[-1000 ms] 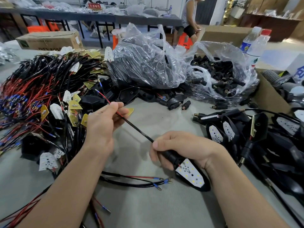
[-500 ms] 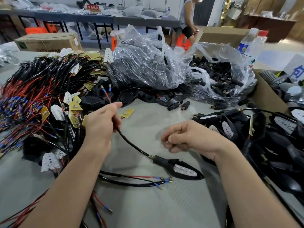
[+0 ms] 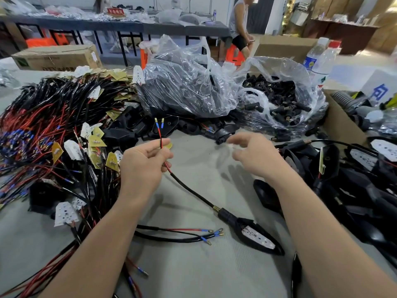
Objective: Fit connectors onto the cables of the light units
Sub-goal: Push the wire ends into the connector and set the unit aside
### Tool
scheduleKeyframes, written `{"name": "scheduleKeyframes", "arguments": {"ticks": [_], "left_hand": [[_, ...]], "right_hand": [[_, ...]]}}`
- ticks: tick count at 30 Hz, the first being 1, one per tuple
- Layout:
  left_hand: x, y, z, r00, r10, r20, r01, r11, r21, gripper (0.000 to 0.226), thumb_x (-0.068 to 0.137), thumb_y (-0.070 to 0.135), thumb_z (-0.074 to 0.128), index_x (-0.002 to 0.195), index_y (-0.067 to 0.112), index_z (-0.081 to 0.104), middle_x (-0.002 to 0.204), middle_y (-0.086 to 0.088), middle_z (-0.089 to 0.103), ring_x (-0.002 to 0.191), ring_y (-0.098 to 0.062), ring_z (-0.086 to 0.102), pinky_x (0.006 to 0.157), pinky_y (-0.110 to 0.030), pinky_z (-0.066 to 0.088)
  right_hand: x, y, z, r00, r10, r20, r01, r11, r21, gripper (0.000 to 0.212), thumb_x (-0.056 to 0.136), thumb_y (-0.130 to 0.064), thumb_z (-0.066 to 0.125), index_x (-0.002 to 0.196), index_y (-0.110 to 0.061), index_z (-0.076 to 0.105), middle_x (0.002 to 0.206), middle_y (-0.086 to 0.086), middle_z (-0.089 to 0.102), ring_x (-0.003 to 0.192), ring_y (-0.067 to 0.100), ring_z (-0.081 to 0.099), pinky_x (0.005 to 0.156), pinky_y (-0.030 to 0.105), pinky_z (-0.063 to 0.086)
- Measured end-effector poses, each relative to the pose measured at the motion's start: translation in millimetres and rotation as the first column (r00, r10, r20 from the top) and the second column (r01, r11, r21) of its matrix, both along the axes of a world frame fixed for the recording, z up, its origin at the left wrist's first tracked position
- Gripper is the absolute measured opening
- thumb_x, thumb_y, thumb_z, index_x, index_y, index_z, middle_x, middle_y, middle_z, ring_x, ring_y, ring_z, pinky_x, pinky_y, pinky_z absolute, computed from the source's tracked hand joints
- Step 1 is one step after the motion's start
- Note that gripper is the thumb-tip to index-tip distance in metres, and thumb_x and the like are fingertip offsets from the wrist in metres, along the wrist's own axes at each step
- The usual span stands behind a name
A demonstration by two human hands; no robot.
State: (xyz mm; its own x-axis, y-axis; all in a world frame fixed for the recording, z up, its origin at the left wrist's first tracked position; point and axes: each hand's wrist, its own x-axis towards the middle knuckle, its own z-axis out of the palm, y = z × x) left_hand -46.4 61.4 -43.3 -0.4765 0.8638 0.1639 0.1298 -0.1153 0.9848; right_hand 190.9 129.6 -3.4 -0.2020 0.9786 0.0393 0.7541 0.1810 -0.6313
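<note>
My left hand pinches the red and black wires of a black cable; two blue-sleeved terminals stick up above the fingers. The cable runs down and right to a black light unit with a white LED board, lying on the grey table. My right hand hovers blurred to the right of the wires, fingers spread, holding nothing that I can make out. A clear bag of black connectors lies open behind it.
A heap of red and black cables fills the left. Finished black light units pile up on the right beside a cardboard box. Another plastic bag sits centre back. Loose terminal wires lie near my left forearm. A person sits far behind.
My right hand let go of the light unit, which now lies on the table, and rose toward the wire ends. My left hand slid up the cable to the terminals.
</note>
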Motion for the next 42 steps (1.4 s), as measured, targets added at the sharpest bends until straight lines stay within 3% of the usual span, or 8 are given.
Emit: {"name": "scheduleKeyframes", "arguments": {"ticks": [6, 9, 16, 23, 28, 35, 39, 42], "left_hand": [[-2, 2, 6, 0.969, 0.088, 0.23, -0.082, 0.996, -0.037, 0.017, 0.097, 0.002, 0.057, 0.099, 0.013, 0.07, 0.07, -0.003, 0.076, 0.059, -0.015, 0.072, 0.055, -0.02, 0.056], [-2, 0, 11, 0.932, 0.099, 0.348, -0.1, 0.995, -0.015, 0.018, 0.1, 0.0, 0.053, 0.099, 0.012, 0.067, 0.068, -0.001, 0.074, 0.059, -0.015, 0.072, 0.054, -0.021, 0.056], [-12, -1, 17, 0.87, 0.206, 0.447, -0.215, 0.976, -0.032, 0.017, 0.098, 0.001, 0.056, 0.107, 0.013, 0.064, 0.068, -0.001, 0.072, 0.051, -0.007, 0.066, 0.052, -0.019, 0.055], [4, -10, 22, 0.939, -0.234, 0.252, 0.27, 0.955, -0.121, 0.017, 0.092, -0.005, 0.064, 0.086, 0.009, 0.071, 0.069, -0.009, 0.074, 0.049, -0.009, 0.064, 0.046, -0.014, 0.049], [34, -42, 42, 0.625, -0.779, 0.049, 0.747, 0.579, -0.327, 0.016, 0.062, 0.004, 0.081, 0.077, 0.01, 0.08, 0.069, -0.022, 0.072, 0.053, -0.018, 0.067, 0.051, -0.021, 0.052], [136, -76, 58, 0.299, -0.953, 0.048, 0.891, 0.261, -0.372, 0.019, 0.075, 0.015, 0.078, 0.092, 0.023, 0.08, 0.089, -0.005, 0.079, 0.078, -0.013, 0.073, 0.074, -0.026, 0.06], [159, -66, 51, 0.472, -0.8, -0.371, 0.629, 0.6, -0.494, 0.006, 0.084, 0.033, 0.073, 0.086, 0.035, 0.078, 0.077, 0.017, 0.075, 0.076, -0.001, 0.071, 0.079, -0.03, 0.06], [166, -59, 41, 0.465, -0.648, -0.604, 0.389, 0.762, -0.518, 0.015, 0.085, 0.046, 0.067, 0.079, 0.034, 0.074, 0.07, 0.016, 0.071, 0.069, -0.002, 0.066, 0.063, -0.026, 0.052]], "right_hand": [[2, -56, 15, 0.866, 0.456, 0.206, -0.358, 0.853, -0.38, 0.033, 0.076, -0.058, 0.075, 0.097, -0.034, 0.07, 0.083, -0.014, 0.071, 0.074, 0.002, 0.065, 0.065, 0.018, 0.049], [0, -78, 12, 0.833, 0.455, 0.316, -0.322, 0.862, -0.392, 0.027, 0.075, -0.047, 0.077, 0.096, -0.034, 0.067, 0.08, -0.011, 0.067, 0.071, 0.008, 0.062, 0.061, 0.024, 0.045], [22, -81, 52, 0.906, 0.241, 0.349, -0.254, 0.967, -0.008, 0.017, 0.082, -0.019, 0.069, 0.094, -0.031, 0.07, 0.083, -0.011, 0.065, 0.078, 0.011, 0.06, 0.069, 0.027, 0.048], [67, -57, 97, 0.815, -0.029, 0.579, -0.298, 0.836, 0.461, 0.039, 0.065, 0.007, 0.064, 0.083, -0.025, 0.075, 0.091, -0.002, 0.067, 0.099, 0.024, 0.058, 0.096, 0.032, 0.038], [112, -43, 117, 0.689, -0.181, 0.702, -0.285, 0.823, 0.491, 0.047, 0.071, 0.005, 0.065, 0.088, -0.036, 0.08, 0.09, -0.007, 0.061, 0.091, 0.017, 0.042, 0.086, 0.033, 0.023], [138, -43, 115, 0.55, -0.037, 0.834, -0.549, 0.737, 0.395, 0.043, 0.073, 0.001, 0.065, 0.089, -0.036, 0.079, 0.065, -0.015, 0.051, 0.072, 0.016, 0.045, 0.087, 0.04, 0.038], [156, -27, 102, 0.536, 0.201, 0.82, -0.591, 0.783, 0.195, 0.04, 0.075, 0.005, 0.068, 0.094, -0.028, 0.082, 0.099, -0.008, 0.072, 0.104, 0.022, 0.062, 0.093, 0.044, 0.048], [171, -26, 90, 0.715, 0.179, 0.676, -0.398, 0.899, 0.183, 0.059, 0.067, 0.018, 0.054, 0.093, -0.026, 0.084, 0.116, -0.005, 0.075, 0.115, 0.018, 0.064, 0.103, 0.014, 0.04]]}}
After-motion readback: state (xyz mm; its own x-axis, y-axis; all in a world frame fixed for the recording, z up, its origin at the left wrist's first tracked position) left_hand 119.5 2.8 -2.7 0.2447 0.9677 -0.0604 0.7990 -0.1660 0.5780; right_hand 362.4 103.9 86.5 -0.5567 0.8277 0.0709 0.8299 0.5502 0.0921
